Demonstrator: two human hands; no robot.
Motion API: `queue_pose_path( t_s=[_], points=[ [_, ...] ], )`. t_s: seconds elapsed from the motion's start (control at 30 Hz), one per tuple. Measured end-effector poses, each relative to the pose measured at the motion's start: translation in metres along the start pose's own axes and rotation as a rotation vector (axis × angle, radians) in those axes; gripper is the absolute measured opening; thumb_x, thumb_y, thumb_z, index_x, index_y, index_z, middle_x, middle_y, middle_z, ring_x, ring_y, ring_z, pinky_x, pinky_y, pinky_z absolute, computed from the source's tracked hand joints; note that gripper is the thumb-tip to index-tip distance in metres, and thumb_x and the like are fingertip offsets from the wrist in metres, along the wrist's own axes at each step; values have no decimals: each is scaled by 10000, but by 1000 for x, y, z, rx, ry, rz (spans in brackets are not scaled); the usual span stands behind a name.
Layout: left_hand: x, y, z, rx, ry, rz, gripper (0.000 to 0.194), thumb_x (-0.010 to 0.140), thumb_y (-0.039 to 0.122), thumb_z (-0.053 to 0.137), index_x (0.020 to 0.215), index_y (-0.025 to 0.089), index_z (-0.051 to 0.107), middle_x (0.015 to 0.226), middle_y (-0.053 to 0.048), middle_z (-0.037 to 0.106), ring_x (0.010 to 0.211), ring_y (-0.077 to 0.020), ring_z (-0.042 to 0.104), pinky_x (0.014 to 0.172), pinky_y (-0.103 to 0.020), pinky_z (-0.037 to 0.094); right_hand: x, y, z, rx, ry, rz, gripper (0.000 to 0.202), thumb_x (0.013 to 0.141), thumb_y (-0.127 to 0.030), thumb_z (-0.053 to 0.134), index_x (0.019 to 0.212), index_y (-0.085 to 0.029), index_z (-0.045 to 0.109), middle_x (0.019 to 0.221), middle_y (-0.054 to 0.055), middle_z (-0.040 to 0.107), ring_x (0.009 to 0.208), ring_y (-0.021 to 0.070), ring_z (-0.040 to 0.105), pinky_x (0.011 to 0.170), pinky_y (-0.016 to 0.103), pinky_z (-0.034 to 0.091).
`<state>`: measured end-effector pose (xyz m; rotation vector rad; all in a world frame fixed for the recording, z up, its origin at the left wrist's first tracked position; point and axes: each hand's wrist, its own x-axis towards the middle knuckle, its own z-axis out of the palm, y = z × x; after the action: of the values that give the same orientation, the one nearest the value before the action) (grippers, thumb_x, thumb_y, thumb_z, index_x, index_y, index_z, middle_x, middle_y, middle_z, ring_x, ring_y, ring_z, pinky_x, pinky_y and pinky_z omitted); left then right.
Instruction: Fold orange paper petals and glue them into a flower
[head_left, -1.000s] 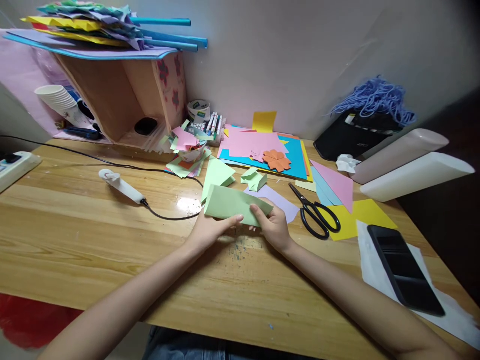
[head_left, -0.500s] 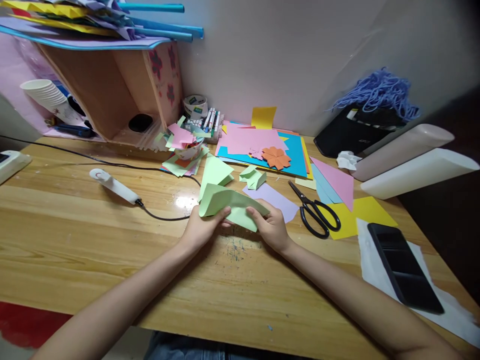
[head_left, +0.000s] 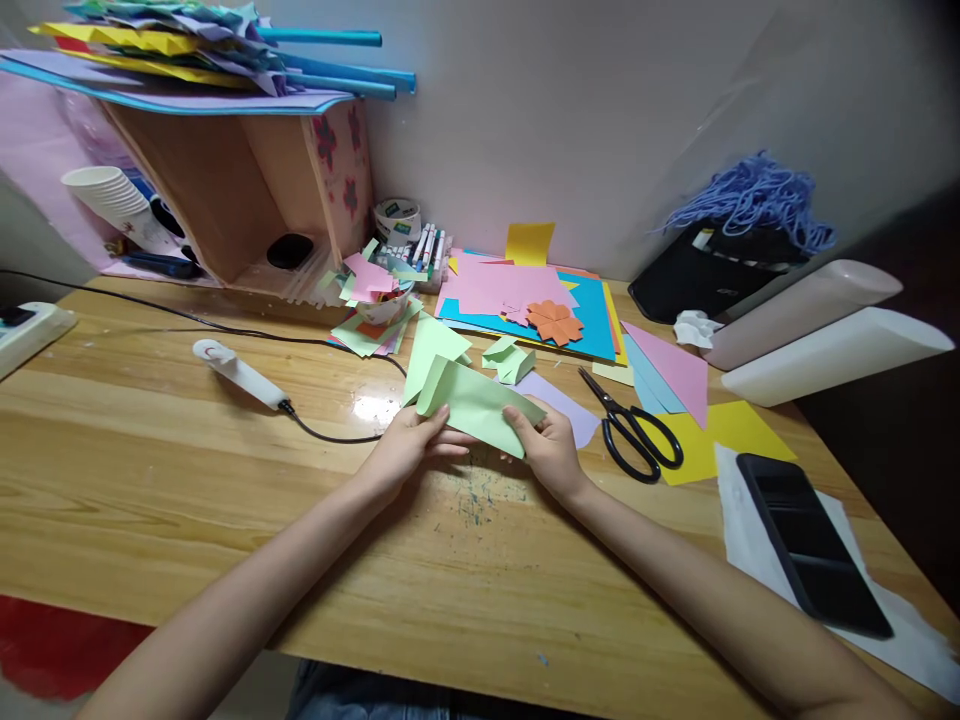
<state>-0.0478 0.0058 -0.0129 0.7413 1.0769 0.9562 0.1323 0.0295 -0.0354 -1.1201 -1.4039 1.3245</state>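
A folded sheet of light green paper (head_left: 480, 402) is held above the table between my two hands. My left hand (head_left: 409, 440) pinches its left end, thumb on top and fingers underneath, near a flap that stands up. At the right end my right hand (head_left: 551, 445) grips the sheet the same way. Just behind it lie another green sheet (head_left: 435, 345) and a small folded green paper piece (head_left: 510, 360). A purple sheet (head_left: 570, 405) lies beyond my right hand, partly covered by it. Black-handled scissors (head_left: 630, 425) rest to the right.
A white corded tool (head_left: 238, 375) lies at left, its cable running behind my left hand. Farther back are a bowl of paper scraps (head_left: 386, 305), stacked coloured paper (head_left: 600, 325) and an orange paper flower (head_left: 555, 322). A phone (head_left: 814, 540) lies at right on white paper.
The green paper's left flap has turned more upright and the sheet looks flatter. My left fingers have stretched out farther beneath it. The whole view has shifted slightly.
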Motion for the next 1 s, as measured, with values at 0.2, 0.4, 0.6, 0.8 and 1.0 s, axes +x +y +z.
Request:
queue_pose_path(
  t_s=[0.2, 0.4, 0.6, 0.8, 1.0],
  points=[
    [5, 4, -4, 80, 156, 113, 247, 785, 333, 561, 765, 88, 586, 738, -109, 701, 679, -176, 669, 615, -254, 541, 2, 0, -1, 48, 10, 5, 225, 792, -389, 566, 845, -171, 572, 489, -38, 554, 352, 116, 514, 327, 214, 407],
    [4, 5, -3, 46, 187, 152, 259, 771, 351, 558, 726, 96, 568, 705, -94, 694, 676, -172, 666, 605, -251, 532, 0, -1, 0, 25, 3, 13, 230, 791, -410, 560, 826, -183, 573, 484, -34, 551, 361, 123, 513, 337, 230, 413],
    [3, 9, -5, 59, 162, 107, 248, 807, 318, 485, 764, 90, 572, 710, -108, 697, 677, -171, 668, 593, -235, 509, 3, 0, -3, 74, 18, 57, 272, 764, -436, 584, 834, -173, 583, 509, -21, 572, 368, 126, 512, 338, 238, 411],
    [2, 16, -12, 191, 51, 13, 248, 775, 328, 531, 721, 90, 576, 799, -150, 699, 710, -188, 672, 603, -239, 502, 17, 9, -12, 202, -30, 170, 336, 742, -473, 590, 725, -138, 615, 522, 14, 611, 376, 112, 491, 352, 227, 388],
    [-6, 20, -15, 422, -110, -79, 278, 730, 350, 595, 787, 79, 621, 821, -159, 692, 615, -164, 649, 521, -236, 487, 22, 6, -21, 235, -250, 221, 329, 721, -432, 619, 835, -125, 650, 673, 46, 660, 548, 145, 589, 495, 240, 450]
  ],
)
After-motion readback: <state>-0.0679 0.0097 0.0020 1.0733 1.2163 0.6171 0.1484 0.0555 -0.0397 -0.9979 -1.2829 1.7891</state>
